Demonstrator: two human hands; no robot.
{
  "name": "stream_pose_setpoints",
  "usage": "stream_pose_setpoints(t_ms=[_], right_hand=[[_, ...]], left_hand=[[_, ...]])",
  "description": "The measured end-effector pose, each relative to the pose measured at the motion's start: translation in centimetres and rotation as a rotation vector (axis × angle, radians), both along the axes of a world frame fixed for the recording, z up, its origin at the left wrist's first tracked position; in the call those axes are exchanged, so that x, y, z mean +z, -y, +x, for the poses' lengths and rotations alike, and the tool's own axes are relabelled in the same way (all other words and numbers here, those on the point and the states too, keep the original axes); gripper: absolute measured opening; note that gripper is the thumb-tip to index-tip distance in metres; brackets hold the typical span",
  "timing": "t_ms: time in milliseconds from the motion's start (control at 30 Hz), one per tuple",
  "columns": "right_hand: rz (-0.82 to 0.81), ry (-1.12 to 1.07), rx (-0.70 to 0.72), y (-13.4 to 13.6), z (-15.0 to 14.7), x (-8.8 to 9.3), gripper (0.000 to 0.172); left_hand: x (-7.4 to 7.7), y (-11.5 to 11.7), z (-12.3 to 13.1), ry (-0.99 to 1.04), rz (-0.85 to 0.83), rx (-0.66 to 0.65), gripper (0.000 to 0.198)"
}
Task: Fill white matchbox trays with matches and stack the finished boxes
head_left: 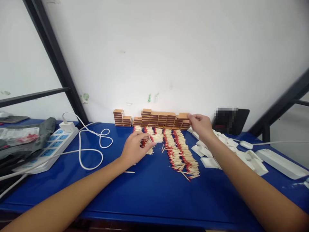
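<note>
On the blue table lie several rows of red-tipped matches. My left hand rests on the left rows, fingers closed round a small bunch of matches. My right hand reaches to the back, fingers pinched on the top right matchbox of a stack of orange-brown matchboxes lined up against the white wall. White inner trays lie just right of the matches, under my right forearm.
A white power strip with a looped white cable sits at the left, beside a dark bag and papers. At the right are a white mouse, a white flat device and a black object. Black metal frame bars rise on both sides.
</note>
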State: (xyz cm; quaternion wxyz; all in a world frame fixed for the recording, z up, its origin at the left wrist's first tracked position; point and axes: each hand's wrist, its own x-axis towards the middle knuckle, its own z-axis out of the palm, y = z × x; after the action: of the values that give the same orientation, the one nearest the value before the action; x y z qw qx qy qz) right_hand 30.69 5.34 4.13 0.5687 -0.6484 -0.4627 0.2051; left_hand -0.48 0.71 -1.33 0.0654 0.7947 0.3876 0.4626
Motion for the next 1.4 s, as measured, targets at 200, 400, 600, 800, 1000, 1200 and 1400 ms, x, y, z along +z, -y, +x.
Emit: stream_pose_setpoints(t_ms=[200, 400, 600, 800, 1000, 1200, 1400], right_hand=[[0.041, -0.036, 0.487, 6.0, -5.3, -3.5, 0.061], [0.076, -0.057, 0.519, 6.0, -6.4, -4.2, 0.065], [0.05, -0.086, 0.487, 5.6, -5.8, -4.4, 0.065], [0.032, -0.067, 0.488, 5.8, -5.6, -4.0, 0.064], [0.04, -0.088, 0.513, 6.0, -5.9, -3.8, 0.065], [0.063, -0.061, 0.527, 5.8, -5.7, -4.2, 0.064], [0.11, 0.025, 0.542, 5.8, -5.5, -4.3, 0.061]], left_hand=[[0.7, -0.2, -0.1, 0.038, 0.049, 0.035, 0.031], [1.1, -0.1, -0.2, 0.057, 0.021, 0.018, 0.031], [1.0, -0.2, -0.2, 0.065, -0.004, -0.018, 0.031], [0.9, -0.3, 0.0, 0.091, 0.0, -0.043, 0.029], [1.0, -0.1, 0.1, 0.099, -0.02, -0.053, 0.03], [0.9, -0.3, -0.1, 0.081, -0.048, -0.077, 0.033], [1.2, -0.5, -0.4, 0.038, -0.073, -0.09, 0.033]])
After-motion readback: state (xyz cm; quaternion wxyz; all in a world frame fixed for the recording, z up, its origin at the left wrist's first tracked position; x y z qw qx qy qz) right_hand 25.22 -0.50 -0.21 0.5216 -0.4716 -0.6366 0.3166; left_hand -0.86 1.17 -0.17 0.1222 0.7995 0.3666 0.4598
